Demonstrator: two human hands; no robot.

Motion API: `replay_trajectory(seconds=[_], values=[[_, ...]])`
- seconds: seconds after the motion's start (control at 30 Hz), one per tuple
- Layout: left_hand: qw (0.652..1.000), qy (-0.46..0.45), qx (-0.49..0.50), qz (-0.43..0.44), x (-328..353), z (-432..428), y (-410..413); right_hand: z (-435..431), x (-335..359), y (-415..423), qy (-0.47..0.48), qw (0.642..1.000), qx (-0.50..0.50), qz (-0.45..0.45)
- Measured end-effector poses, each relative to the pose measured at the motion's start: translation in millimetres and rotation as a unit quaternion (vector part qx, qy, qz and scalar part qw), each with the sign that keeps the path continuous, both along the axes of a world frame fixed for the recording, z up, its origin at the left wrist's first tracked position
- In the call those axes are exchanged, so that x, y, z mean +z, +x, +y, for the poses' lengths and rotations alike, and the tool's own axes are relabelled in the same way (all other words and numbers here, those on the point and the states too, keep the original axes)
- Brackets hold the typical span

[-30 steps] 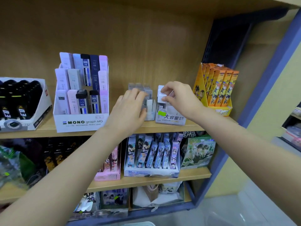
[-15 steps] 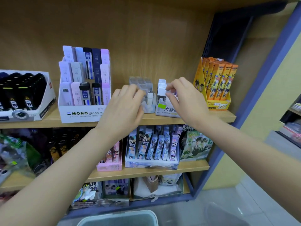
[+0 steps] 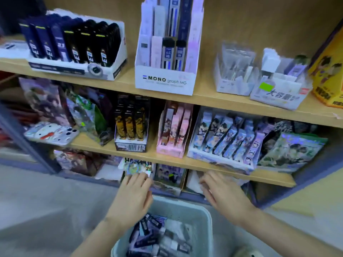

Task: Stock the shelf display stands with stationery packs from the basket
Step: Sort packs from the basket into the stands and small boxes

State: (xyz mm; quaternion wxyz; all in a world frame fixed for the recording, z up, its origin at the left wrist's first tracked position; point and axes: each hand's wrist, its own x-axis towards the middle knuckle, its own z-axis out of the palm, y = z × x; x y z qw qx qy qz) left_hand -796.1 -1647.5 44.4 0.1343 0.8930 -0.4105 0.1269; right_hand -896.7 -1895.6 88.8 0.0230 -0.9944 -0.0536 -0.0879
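A pale grey-blue basket (image 3: pixel 201 217) stands on the floor at the bottom centre, holding several dark and purple stationery packs (image 3: pixel 148 236). My left hand (image 3: pixel 134 193) hovers above the basket's far left rim with relaxed fingers and holds nothing. My right hand (image 3: pixel 220 193) hangs to the right of the basket's far edge, fingers spread and empty. On the top shelf stand a white MONO display stand (image 3: pixel 165 80), a clear stand (image 3: pixel 233 84) and a white stand with a green sticker (image 3: pixel 278 95).
The top shelf also carries a black-pen display box (image 3: pixel 74 69) on the left and an orange box (image 3: pixel 328 84) on the right. The middle shelf (image 3: pixel 167 158) bears black-gold, pink and blue pack stands. The blue shelf frame (image 3: pixel 24 140) runs down at left. Grey floor lies on the left.
Both hands have dropped from the two small stands on the top shelf down to just above the basket. The view has tilted downward, bringing the basket into sight.
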Motion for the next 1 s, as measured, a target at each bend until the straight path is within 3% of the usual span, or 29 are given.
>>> replay_trajectory(seconds=[0.1,0.23,0.4,0.57,0.83,1.0], values=[[0.996,0.038,0.058,0.061,-47.4,20.5,-1.7,19.3,-61.7,2.9,0.062,0.989,0.017,0.132],[0.962,0.062,0.141,0.224,-106.0,43.1,-9.6,49.1,-143.3,0.3,0.114,0.946,0.02,0.302],[0.901,0.014,0.229,0.368,-142.4,54.3,-28.5,82.4,-228.9,-2.8,0.185,0.899,-0.027,0.397],[0.847,-0.095,0.267,0.449,-157.9,50.5,-36.5,104.3,-269.1,21.2,0.248,0.878,-0.101,0.397],[0.848,-0.126,0.271,0.439,-157.9,45.8,-39.3,140.3,-293.6,49.5,0.231,0.889,-0.15,0.365],[0.846,-0.13,0.272,0.441,-158.5,46.4,-39.7,154.0,-299.8,64.0,0.315,0.838,-0.216,0.391]])
